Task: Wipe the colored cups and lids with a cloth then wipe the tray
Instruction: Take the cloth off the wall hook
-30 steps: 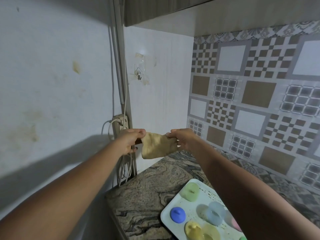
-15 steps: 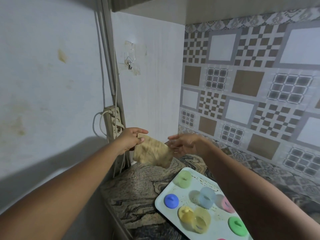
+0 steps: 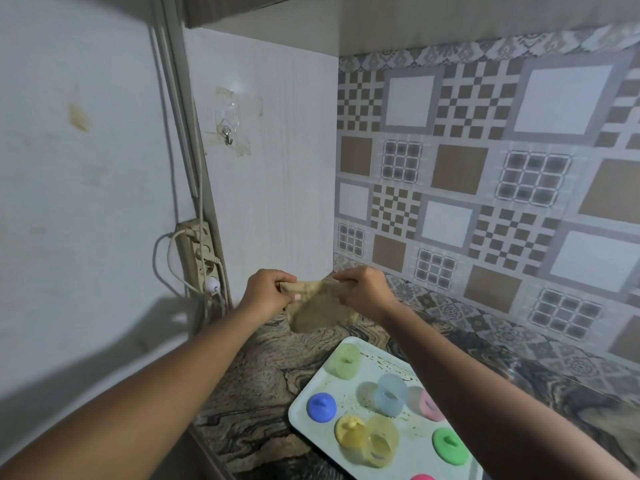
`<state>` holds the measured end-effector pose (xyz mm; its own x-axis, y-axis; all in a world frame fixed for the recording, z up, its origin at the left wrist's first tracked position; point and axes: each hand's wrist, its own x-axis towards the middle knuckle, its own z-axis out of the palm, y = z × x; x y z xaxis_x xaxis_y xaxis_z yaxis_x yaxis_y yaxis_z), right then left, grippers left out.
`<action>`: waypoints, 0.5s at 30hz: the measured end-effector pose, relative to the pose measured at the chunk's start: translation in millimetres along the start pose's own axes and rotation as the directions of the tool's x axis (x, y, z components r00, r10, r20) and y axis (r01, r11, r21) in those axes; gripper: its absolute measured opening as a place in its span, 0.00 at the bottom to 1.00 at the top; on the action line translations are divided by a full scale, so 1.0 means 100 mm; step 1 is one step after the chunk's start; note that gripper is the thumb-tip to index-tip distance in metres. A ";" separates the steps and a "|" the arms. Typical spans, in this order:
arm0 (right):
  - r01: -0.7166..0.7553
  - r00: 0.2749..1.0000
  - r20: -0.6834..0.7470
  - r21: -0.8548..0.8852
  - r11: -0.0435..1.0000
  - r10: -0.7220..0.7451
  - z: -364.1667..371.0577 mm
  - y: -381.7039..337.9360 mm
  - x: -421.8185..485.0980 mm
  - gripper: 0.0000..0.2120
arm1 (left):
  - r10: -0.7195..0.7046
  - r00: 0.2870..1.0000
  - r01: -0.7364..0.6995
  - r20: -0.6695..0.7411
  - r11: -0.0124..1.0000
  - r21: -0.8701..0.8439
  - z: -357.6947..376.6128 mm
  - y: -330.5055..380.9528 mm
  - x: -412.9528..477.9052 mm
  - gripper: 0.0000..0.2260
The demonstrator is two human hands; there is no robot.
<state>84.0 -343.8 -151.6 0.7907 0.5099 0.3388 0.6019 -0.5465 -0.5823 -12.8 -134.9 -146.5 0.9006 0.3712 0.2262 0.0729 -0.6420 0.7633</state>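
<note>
Cloth: our beige cloth (image 3: 317,311) hangs over the far end of the counter (image 3: 263,368), beyond the tray (image 3: 412,455). We cannot tell whether its lower edge touches the stone.
Change: a second ago we held it stretched flat between hands set apart. Now our hands have drawn close together and lower, and the cloth sags in a loose fold between them.
Meaning: we judge that we are gathering it into a pad for wiping. Nothing on the tray looks wiped yet, and crumbs still speckle it.
Left hand: our left hand (image 3: 266,294) pinches the cloth's upper left corner between thumb and curled fingers.
Right hand: our right hand (image 3: 363,292) pinches the upper right edge the same way, so the cloth hangs beneath both grips.
Tray: it holds a green cup (image 3: 344,361), a pale blue cup (image 3: 391,393), a yellow cup (image 3: 379,441), a blue lid (image 3: 321,407) and a green lid (image 3: 450,441), all well apart from the cloth.
Wall: a power strip (image 3: 197,258) hangs to our left.
</note>
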 end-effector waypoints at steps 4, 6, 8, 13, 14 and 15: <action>-0.001 0.997 -0.075 -0.110 0.994 -0.008 -0.03 0.14 -0.07 0.17 | 0.115 0.993 -0.112 -0.030 0.989 0.095 0.18 0.09 0.01 0.04; -0.079 0.995 -0.078 -0.199 0.977 0.064 -0.06 0.21 -0.11 0.14 | 0.146 0.987 -0.134 -0.074 0.981 0.139 0.27 0.10 0.03 0.05; -0.137 0.988 -0.106 -0.263 0.955 0.113 -0.08 0.29 -0.16 0.10 | 0.140 0.989 -0.134 -0.054 0.985 0.111 0.35 0.11 0.02 0.06; -0.379 0.916 -0.205 -0.156 0.912 0.345 -0.08 0.49 -0.21 0.07 | 0.162 0.987 -0.162 0.011 0.987 0.013 0.59 0.14 -0.03 0.04; -0.440 0.887 -0.191 -0.075 0.895 0.420 -0.06 0.52 -0.22 0.07 | 0.169 0.986 -0.169 0.011 0.986 -0.003 0.64 0.14 -0.05 0.05; -0.487 0.858 -0.178 0.011 0.873 0.481 -0.03 0.55 -0.23 0.08 | 0.176 0.984 -0.175 0.011 0.984 -0.019 0.70 0.15 -0.05 0.05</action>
<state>99.6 -387.4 -189.0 0.9882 0.0561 0.1424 0.1390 -0.7186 -0.6814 14.2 -193.3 -178.6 0.9039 0.2454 0.3503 -0.0943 -0.6845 0.7229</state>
